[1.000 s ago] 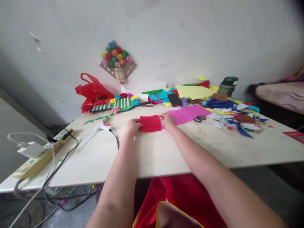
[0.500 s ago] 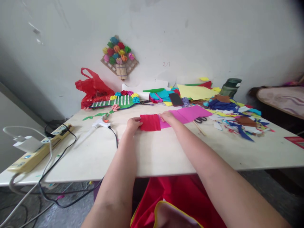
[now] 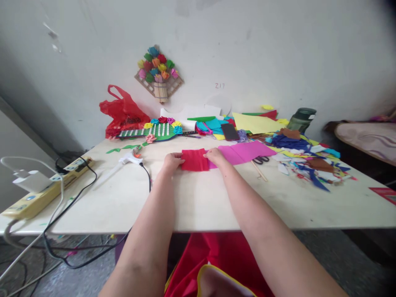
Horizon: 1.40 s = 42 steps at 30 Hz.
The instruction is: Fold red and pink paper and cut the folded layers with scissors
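Observation:
A red square of crepe paper (image 3: 194, 160) lies on the table over the left end of a long pink strip (image 3: 244, 152). My left hand (image 3: 173, 160) pinches the red paper's left edge between thumb and fingers. At its upper right edge, my right hand (image 3: 214, 156) is closed on the red paper, above the pink strip. Black scissor handles (image 3: 261, 160) show partly from under the pink strip, with a thin wooden stick (image 3: 259, 170) beside them.
A white glue gun (image 3: 131, 158) with a cord lies left of my hands, near a power strip (image 3: 46, 194). Behind are a red bag (image 3: 123, 111), a decorated green piece (image 3: 157, 131) and a phone (image 3: 229, 132). Paper scraps (image 3: 321, 165) and a bottle (image 3: 301, 120) are at the right.
My right hand has shifted slightly left, from the pink strip onto the red paper's right edge. My left hand keeps its hold. The view has moved slightly.

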Available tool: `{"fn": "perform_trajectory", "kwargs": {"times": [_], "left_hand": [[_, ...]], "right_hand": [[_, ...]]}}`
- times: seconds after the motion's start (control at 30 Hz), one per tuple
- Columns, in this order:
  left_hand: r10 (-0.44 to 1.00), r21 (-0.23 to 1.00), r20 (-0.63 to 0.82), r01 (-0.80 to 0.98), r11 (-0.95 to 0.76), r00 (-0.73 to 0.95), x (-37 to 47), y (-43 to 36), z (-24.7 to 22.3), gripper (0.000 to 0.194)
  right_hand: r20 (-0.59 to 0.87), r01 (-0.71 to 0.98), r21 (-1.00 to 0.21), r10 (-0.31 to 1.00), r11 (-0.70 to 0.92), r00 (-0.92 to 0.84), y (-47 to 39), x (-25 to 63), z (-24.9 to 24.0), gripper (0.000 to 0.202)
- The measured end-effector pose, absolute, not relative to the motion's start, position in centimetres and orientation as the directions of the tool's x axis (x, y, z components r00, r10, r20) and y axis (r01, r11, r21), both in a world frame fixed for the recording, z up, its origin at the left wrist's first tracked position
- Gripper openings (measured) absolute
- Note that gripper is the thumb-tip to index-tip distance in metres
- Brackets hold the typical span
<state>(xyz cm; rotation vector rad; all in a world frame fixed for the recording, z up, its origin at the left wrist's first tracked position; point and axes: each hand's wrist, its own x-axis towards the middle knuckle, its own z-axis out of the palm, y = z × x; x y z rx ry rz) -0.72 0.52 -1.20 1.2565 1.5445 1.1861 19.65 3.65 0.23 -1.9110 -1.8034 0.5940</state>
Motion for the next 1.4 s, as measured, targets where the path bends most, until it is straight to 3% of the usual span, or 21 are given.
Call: {"fn": "perform_trajectory", "kwargs": {"times": [0.47, 0.8, 1.07, 1.4], "left_hand": [[0.973, 0.977, -0.046, 0.192, 0.090, -0.225, -0.5, 0.5, -1.0, 0.042], [0.969, 0.948, -0.001, 0.308, 0.079, -0.246, -0.3, 0.3, -0.7, 0.043], [0.991, 0.970, 0.053, 0.243, -0.022, -0.123, -0.3, 0.0, -0.7, 0.053], [0.981, 0.879, 0.092, 0.476, 0.002, -0.173, -0.1, -0.1, -0.5, 0.032]], "right_hand": [[0.012, 0.783, -0.617, 0.994, -0.078, 0.108, 3.8, 19.5, -0.3, 0.023], [0.020, 0.813, -0.577, 0.994, -0.076, 0.108, 3.6, 19.3, 0.0, 0.024], [0.023, 0.841, -0.535, 0.994, -0.077, 0.106, 3.1, 19.1, 0.4, 0.027], [0.030, 0.841, -0.534, 0.992, -0.085, 0.119, 3.0, 19.0, 0.4, 0.028]]}}
